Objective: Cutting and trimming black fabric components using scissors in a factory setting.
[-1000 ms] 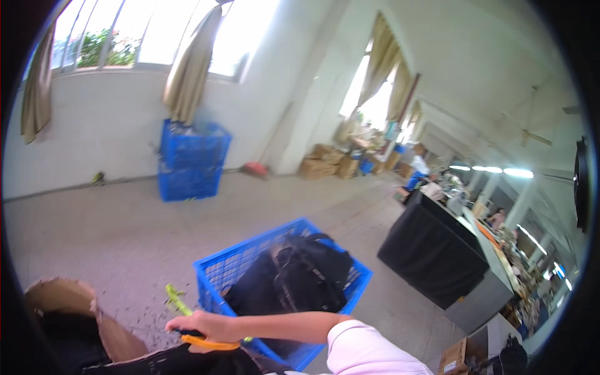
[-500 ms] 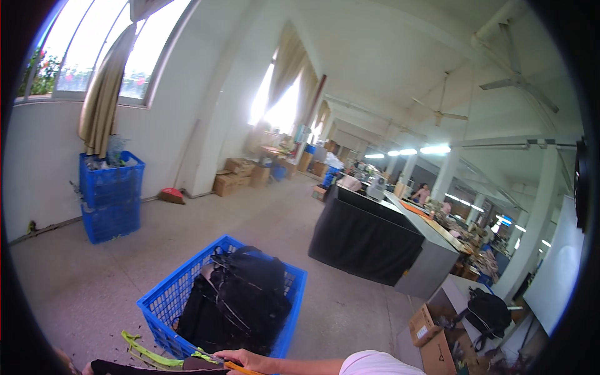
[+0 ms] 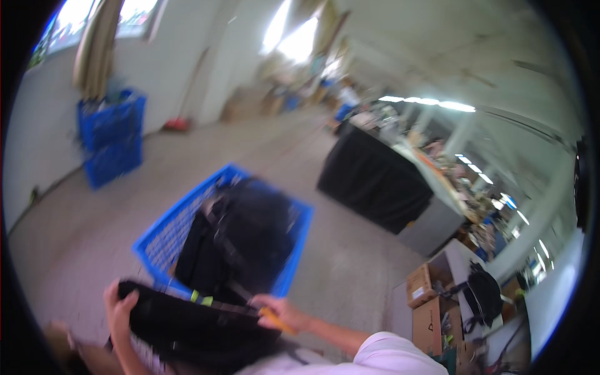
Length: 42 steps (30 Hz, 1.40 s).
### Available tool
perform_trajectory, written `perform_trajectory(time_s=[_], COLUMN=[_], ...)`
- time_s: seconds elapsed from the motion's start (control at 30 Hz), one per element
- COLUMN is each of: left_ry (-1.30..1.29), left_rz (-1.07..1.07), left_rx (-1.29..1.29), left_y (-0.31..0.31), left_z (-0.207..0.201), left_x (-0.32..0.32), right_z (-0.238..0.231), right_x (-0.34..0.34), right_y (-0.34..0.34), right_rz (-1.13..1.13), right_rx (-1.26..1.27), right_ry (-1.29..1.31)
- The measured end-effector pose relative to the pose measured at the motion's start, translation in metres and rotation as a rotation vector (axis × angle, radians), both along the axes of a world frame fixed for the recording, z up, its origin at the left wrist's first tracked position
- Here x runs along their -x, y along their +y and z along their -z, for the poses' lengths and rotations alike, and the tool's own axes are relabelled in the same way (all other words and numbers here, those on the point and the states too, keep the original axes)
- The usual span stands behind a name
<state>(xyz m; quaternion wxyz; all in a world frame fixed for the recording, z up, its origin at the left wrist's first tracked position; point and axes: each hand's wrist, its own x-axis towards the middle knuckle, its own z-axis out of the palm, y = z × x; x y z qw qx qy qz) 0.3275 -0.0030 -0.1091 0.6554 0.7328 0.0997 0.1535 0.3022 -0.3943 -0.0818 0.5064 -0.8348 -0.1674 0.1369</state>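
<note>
The black fabric piece (image 3: pixel 194 325) is slanting across the lower view, its upper edge lower at right. Along this edge show small yellow-green bits (image 3: pixel 206 300). The orange-handled tool (image 3: pixel 277 320) is tilted, somewhat blurred.

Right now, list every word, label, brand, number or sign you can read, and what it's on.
None can be read.
Upper carton: pale label, too small and blurred.
Lower carton: dark mark, likewise unreadable.
Black fabric in the left hand: none visible.
</note>
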Motion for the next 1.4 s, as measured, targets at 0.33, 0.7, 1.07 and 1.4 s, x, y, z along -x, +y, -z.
perform_trajectory(time_s=[0.33,0.7,1.07,1.4], left_ry=[0.018,0.029,0.061,0.083], left_rz=[0.201,0.160,0.101,0.126], left_rx=[0.216,0.239,0.260,0.328], left_y=[-0.027,-0.037,-0.029,-0.027], left_z=[-0.015,-0.014,-0.001,0.007], left_x=[-0.027,-0.024,-0.018,-0.015], right_z=[-0.016,0.010,0.015,0.019], right_x=[-0.037,-0.052,-0.061,-0.057], right_y=[-0.042,-0.084,-0.074,-0.068], right_rz=[-0.066,-0.375,-0.473,-0.452], right_rx=[0.118,0.501,0.470,0.427], right_ry=[0.216,-0.315,-0.400,-0.320])
